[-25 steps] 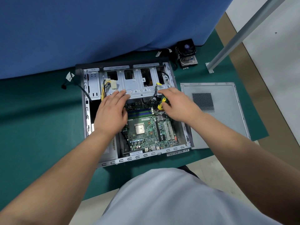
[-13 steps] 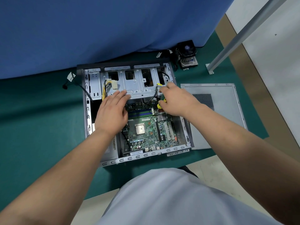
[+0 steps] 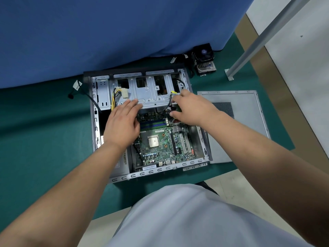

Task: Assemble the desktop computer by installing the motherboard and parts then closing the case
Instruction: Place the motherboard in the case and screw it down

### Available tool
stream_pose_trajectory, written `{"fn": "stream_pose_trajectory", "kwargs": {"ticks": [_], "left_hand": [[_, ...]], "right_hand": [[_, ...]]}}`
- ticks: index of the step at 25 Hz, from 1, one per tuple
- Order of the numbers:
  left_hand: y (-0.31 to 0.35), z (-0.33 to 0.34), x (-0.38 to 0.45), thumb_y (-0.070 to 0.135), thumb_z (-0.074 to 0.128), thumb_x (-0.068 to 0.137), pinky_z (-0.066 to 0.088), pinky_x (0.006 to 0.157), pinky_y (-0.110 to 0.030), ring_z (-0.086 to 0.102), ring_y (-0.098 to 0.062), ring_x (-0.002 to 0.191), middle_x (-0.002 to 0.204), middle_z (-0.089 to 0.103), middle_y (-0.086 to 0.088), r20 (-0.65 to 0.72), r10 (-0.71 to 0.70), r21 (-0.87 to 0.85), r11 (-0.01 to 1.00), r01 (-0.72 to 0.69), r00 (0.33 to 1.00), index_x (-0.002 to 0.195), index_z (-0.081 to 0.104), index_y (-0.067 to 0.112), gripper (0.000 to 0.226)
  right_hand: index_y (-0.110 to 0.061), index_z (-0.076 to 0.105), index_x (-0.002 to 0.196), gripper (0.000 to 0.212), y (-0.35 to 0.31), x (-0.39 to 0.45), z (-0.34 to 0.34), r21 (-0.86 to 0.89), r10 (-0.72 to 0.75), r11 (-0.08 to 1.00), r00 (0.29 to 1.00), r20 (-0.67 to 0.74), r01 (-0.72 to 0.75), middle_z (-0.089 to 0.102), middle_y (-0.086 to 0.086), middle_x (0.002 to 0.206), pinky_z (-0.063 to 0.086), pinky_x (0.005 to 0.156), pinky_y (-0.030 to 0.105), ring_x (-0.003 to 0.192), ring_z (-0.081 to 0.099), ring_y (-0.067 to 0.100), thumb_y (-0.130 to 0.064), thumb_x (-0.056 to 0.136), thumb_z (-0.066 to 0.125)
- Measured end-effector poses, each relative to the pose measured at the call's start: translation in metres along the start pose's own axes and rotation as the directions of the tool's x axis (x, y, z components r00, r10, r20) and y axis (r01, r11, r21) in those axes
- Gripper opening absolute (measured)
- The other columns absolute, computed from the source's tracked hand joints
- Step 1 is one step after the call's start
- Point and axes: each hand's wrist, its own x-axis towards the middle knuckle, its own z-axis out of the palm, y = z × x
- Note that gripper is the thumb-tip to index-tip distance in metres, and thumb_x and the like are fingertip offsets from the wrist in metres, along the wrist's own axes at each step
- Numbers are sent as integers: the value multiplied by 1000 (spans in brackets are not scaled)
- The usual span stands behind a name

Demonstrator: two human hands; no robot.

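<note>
**The board is in, but lots is still left to do**

The computer case (image 3: 95, 125) lies open on its side on the green mat (image 3: 44, 139); the green board (image 3: 160, 145) already sits flat inside it, in the near right part of the case; so that step looks done, though I cannot tell if its screws are in.

The left hand (image 3: 122, 125) lies flat with its fingers straight and close together; the fingertips rest on the near edge of the metal drive shelf (image 3: 149, 97) at the far side of the case; it holds nothing, and I think it just keeps things steady.

The right hand (image 3: 192, 109) is at the far right corner of the board; its fingers are bent around thin wires (image 3: 168, 107) with a little yellow plug (image 3: 173, 93); the hand hides how tight the hold is, but it looks like a pinch; my guess is that a wire is being plugged in or moved out of the way.

The shiny square chip (image 3: 153, 141) in the middle of the board is bare; the fan cooler (image 3: 204, 58) sits on the mat past the far right corner of the case, well apart from it; so it is not on yet.

A bunch of yellow and black power wires (image 3: 117, 96) hangs loose at the far left of the case.

The grey side cover (image 3: 240, 122) lies flat on the mat just to the right of the case; so the case is not closed; that will likely come last.
</note>
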Motion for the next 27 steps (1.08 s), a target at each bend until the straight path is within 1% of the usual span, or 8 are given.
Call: {"fn": "stream_pose_trajectory", "kwargs": {"ticks": [3, 6, 9, 13, 17, 19, 23, 27], "left_hand": [[-1, 0, 1, 19, 57, 92, 24, 126, -44, 37, -21, 149, 159, 44, 1, 9, 1, -11, 1000, -1, 1000, 149, 47, 25, 58], [1, -1, -1, 20, 56, 93, 23, 126, -44, 36, -22, 149, 159, 44, 0, 0, 7, -11, 1000, -7, 1000, 149, 46, 24, 58], [2, -4, -3, 21, 56, 92, 25, 124, -48, 36, -25, 148, 158, 45, -2, -31, 88, 41, 995, -87, 996, 148, 48, 23, 57], [25, 9, -12, 19, 58, 92, 51, 105, -51, 59, -25, 127, 138, 63, -1, 198, 458, -28, 886, -462, 866, 135, 62, 23, 44], [62, 43, -13, 38, 48, 102, 43, 113, -53, 29, -26, 152, 170, 18, 6, 734, 175, 7, 964, -264, 656, 158, 31, 35, 58], [64, 59, -11, 35, 47, 104, 34, 118, -56, 9, -24, 158, 172, -4, 9, 798, 85, 58, 975, -215, 597, 163, 14, 33, 68], [60, 72, -15, 23, 46, 102, 20, 123, -54, -7, -21, 159, 169, -19, 11, 837, 23, 89, 980, -176, 547, 164, 0, 33, 78], [63, 73, -15, 18, 43, 102, 17, 124, -56, -12, -22, 158, 168, -24, 12, 846, -4, 104, 982, -158, 533, 163, -3, 34, 78]], "right_hand": [[-21, 54, 136, 42, 5, -3, -2, -22, -58, 998, 998, 36, 59, 50, 10, 130, 53, 79, 40, 101, 62, 35, -17, 94, 58], [-15, 57, 126, 32, -1, -1, 1, -34, 44, 998, 999, -7, -45, 59, 9, 103, 47, 65, 38, 86, 55, 31, -36, 103, 48], [-16, 59, 118, 50, -7, 0, 4, -65, 127, 989, 990, -59, -130, 47, 1, 82, 33, 55, 33, 78, 48, 28, -59, 104, 37], [-18, 51, 136, 44, 1, -1, 0, -40, -9, 999, 999, 36, 10, 52, 8, 123, 44, 71, 36, 103, 61, 32, -45, 101, 54], [-21, 56, 134, 35, 10, -4, -6, -32, -110, 993, 992, 53, 112, 54, 9, 128, 54, 86, 42, 109, 61, 33, -23, 99, 55], [-18, 60, 119, 26, 10, -4, -5, -43, -31, 999, 999, 10, 31, 61, 11, 114, 52, 76, 41, 99, 61, 34, -35, 103, 51], [-22, 54, 89, 49, 4, -1, 0, -118, 91, 988, 994, -57, -97, 51, 5, 81, 38, 58, 34, 75, 52, 30, -62, 105, 31], [-19, 59, 125, 41, 7, -2, 0, -65, -31, 997, 999, 6, 31, 55, 8, 114, 50, 69, 39, 97, 62, 33, -51, 106, 41]]}}
